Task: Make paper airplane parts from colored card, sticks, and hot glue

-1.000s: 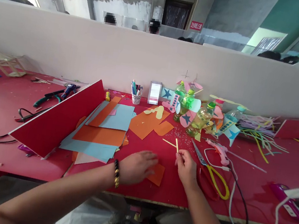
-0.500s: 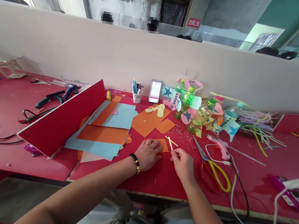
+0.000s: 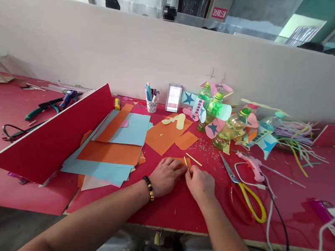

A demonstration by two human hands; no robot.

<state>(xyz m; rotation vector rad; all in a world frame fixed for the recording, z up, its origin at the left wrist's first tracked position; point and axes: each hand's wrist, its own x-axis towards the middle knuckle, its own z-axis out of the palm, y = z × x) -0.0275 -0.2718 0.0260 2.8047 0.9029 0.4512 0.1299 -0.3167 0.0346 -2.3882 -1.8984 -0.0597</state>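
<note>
Head: right hand (image 3: pixel 201 185), table edge (image 3: pixel 170 229) (room between)

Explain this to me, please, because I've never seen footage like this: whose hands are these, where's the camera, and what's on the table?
There is no machine here: these are a person's own bare hands. Every picture comes from one camera worn on that person's head, looking forward and down.

The left hand, with a beaded bracelet at its wrist, rests on a small orange paper. The right hand holds a thin pale strip over that paper; the fingers partly hide the grip. A second strip lies just beyond.

Around them on the red table are stacked coloured sheets, scissors, a pink glue gun, a pen cup and decorated plastic bottles.
</note>
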